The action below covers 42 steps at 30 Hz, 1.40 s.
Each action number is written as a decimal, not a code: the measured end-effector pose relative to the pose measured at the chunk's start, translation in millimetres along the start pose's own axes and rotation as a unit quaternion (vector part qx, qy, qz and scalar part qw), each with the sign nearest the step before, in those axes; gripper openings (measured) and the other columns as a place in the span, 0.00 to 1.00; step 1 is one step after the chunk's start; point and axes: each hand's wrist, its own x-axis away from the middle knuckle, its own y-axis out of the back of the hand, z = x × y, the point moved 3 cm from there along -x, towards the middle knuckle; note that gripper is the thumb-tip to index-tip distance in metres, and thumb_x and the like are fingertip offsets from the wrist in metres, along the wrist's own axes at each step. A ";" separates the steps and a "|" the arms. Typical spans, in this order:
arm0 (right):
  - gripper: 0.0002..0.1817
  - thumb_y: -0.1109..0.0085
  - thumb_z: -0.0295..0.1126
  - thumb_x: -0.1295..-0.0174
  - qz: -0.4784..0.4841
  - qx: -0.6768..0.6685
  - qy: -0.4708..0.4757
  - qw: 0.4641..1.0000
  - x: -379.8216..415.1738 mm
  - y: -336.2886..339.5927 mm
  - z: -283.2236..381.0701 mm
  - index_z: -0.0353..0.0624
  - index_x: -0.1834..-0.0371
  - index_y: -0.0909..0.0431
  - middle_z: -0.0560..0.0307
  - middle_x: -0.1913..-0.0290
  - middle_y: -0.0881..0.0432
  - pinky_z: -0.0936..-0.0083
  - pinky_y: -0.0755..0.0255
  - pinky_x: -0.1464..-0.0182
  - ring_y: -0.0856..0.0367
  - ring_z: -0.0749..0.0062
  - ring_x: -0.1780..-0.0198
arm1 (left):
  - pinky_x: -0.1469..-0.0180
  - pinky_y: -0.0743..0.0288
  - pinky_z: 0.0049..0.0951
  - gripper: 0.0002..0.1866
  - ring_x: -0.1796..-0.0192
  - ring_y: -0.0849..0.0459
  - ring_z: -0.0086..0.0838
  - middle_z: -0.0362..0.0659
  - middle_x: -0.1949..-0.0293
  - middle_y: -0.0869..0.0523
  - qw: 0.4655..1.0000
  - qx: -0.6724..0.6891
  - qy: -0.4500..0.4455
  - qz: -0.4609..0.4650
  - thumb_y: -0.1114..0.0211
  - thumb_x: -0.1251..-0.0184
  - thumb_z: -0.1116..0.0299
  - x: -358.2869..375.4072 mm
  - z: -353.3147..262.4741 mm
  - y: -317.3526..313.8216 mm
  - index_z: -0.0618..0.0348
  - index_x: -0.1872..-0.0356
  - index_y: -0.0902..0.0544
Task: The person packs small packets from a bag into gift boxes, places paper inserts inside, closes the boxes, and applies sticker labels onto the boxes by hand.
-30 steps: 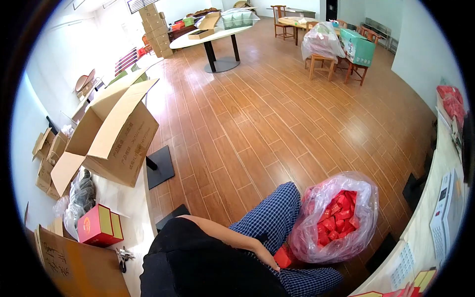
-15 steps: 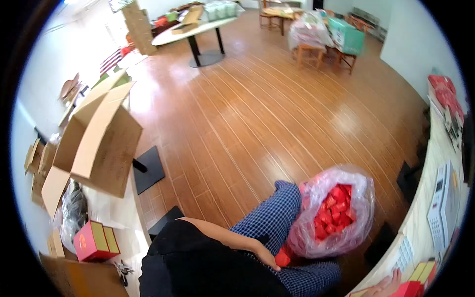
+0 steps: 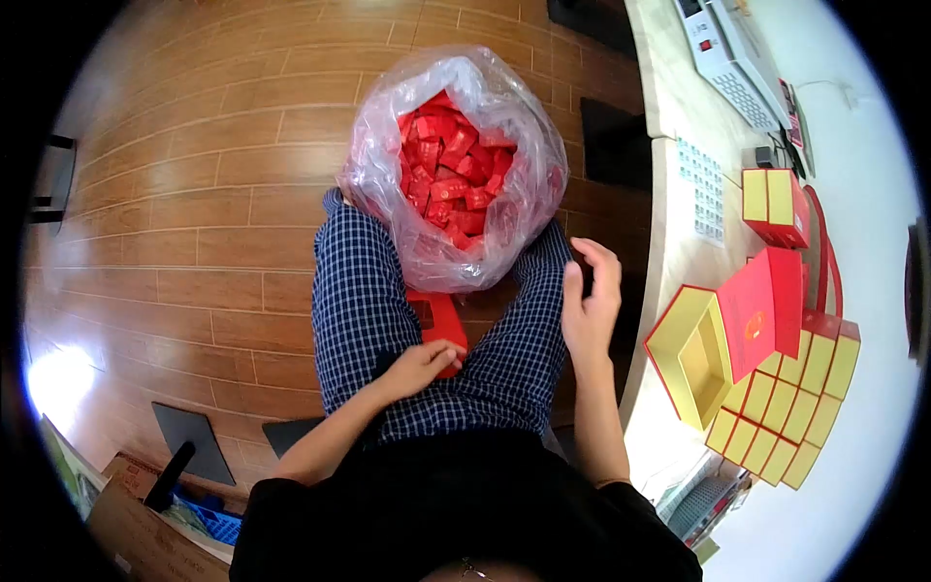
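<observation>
Looks like handling the red piece (image 3: 441,323) beside the bag (image 3: 436,264): left hand (image 3: 424,369) curled at its edge, can't tell if gripping; right hand (image 3: 592,308) apart, empty, fingers spread. Next probably calls for a sure grip.

You're in what looks like a packing workroom: a clear bag (image 3: 529,233) of red packets (image 3: 451,179) stands on plank flooring (image 3: 194,223) at upper centre, a pale tabletop (image 3: 669,257) runs down the right bearing stacked red-and-yellow boxes (image 3: 784,412), and cardboard (image 3: 145,533) shows lower left.
</observation>
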 end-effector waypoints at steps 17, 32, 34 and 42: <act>0.26 0.39 0.29 0.46 0.333 0.053 -0.185 0.923 -15.0 -318.5 -267.5 0.39 0.41 0.28 0.42 0.41 0.24 0.60 0.33 0.37 0.27 0.51 0.39 | 0.48 0.29 0.24 0.17 0.52 0.19 0.23 0.40 0.55 0.16 0.918 0.238 -0.016 -0.316 0.52 0.24 0.61 -233.4 -44.4 206.5 0.57 0.45 0.21; 0.11 0.38 0.34 0.45 0.540 0.243 0.032 0.805 -33.7 -327.8 -251.9 0.48 0.59 0.16 0.56 0.58 0.16 0.51 0.35 0.41 0.21 0.58 0.47 | 0.46 0.32 0.24 0.18 0.51 0.20 0.24 0.40 0.53 0.17 0.924 0.272 0.029 -0.268 0.54 0.25 0.62 -237.0 -41.4 205.4 0.57 0.44 0.22; 0.09 0.38 0.33 0.41 0.300 0.088 -0.183 0.932 -59.5 -300.3 -255.4 0.45 0.60 0.16 0.58 0.62 0.14 0.60 0.31 0.43 0.18 0.62 0.52 | 0.45 0.32 0.25 0.18 0.50 0.20 0.24 0.40 0.53 0.17 0.921 0.281 0.027 -0.268 0.53 0.25 0.61 -237.3 -38.9 207.1 0.57 0.43 0.23; 0.16 0.47 0.32 0.30 0.074 -0.503 -0.530 0.678 -94.2 -250.1 -185.6 0.36 0.43 0.26 0.52 0.46 0.19 0.66 0.25 0.45 0.19 0.63 0.49 | 0.32 0.37 0.36 0.41 0.33 0.30 0.36 0.52 0.36 0.29 0.942 0.196 -0.033 -0.270 0.31 0.38 0.52 -245.8 -49.0 193.4 0.61 0.30 0.40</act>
